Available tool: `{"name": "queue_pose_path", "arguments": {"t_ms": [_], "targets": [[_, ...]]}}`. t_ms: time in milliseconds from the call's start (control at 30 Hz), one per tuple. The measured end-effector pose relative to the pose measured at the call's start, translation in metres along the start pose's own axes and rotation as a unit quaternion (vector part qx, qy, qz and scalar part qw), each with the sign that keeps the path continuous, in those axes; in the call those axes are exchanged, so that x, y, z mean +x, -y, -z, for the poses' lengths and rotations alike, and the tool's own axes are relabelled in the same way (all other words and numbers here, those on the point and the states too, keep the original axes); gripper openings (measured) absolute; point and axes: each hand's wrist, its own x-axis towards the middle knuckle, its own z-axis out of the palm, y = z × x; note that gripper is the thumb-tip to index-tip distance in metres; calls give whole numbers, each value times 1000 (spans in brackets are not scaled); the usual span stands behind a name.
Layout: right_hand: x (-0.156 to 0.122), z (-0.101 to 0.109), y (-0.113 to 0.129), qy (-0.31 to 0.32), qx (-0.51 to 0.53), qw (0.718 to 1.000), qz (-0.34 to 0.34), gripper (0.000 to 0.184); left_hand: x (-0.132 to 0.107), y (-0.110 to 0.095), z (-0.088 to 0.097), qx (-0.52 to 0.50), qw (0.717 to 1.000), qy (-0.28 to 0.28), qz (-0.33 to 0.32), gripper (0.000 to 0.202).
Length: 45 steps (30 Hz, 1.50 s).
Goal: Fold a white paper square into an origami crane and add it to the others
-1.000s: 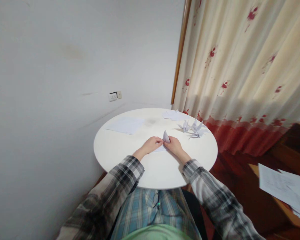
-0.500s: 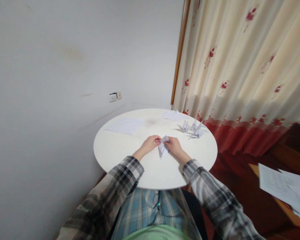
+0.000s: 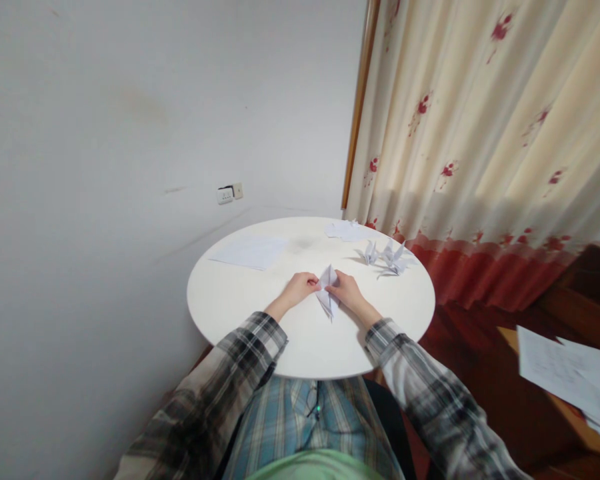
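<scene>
Between my hands is a small piece of folded white paper [image 3: 329, 307], its pointed top upright and its narrow lower tips toward me. My left hand [image 3: 303, 287] pinches its left edge with closed fingers. On the other side my right hand [image 3: 346, 289] grips the paper, thumb across its front; the other fingers are partly hidden behind it. Several folded paper cranes [image 3: 394, 261] stand at the right of the round white table [image 3: 245, 313], a short way beyond my right hand.
Flat white paper sheets [image 3: 250, 252] lie at the table's back left. More paper [image 3: 347, 231] lies at the back edge. A wall with a socket [image 3: 225, 195] rises behind, a curtain [image 3: 460, 133] to the right. Written sheets [image 3: 570, 373] rest on wooden furniture at lower right.
The folded paper has turned a little between my hands; its top point now stands taller and its lower tips have shifted right. My right thumb has moved across its front.
</scene>
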Motion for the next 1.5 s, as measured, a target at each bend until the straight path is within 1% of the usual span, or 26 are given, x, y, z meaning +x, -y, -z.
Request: {"name": "queue_pose_path", "arguments": {"t_ms": [133,300,400,500,567,667,733,867,1100,1200,1500], "targets": [[0,1,0,5,-4,1000,-14,26,-1,3,-1,-6,1000,-5,-17,7],[1,4,-1,-3,-25,996,-80,32,-2,5,-3,13,998,-48,-30,15],[-1,6,0,-13,-32,994,-105,35,-2,4,-5,22,998,-37,-50,16],[-3,8,2,-16,-43,994,-104,35,-3,1,-9,30,997,-15,-72,27],[-4,10,4,-15,-52,994,-98,34,-5,-1,-11,57,995,-10,-86,30],[-6,11,7,-11,-63,994,-92,33,-8,-2,-13,112,988,-10,-103,27],[-6,12,7,-9,-67,994,-91,33,-8,-2,-12,137,985,-3,-101,26],[-6,12,6,-14,-73,993,-96,32,-9,-1,-11,174,980,12,-93,30],[-6,12,5,-37,-91,984,-147,33,-7,0,-12,214,975,-10,-53,30],[-6,12,5,-42,-93,981,-164,33,-4,1,-12,222,974,-15,-43,30],[-5,14,3,-52,-85,976,-193,32,-1,5,-11,211,976,-18,-54,30]]}}
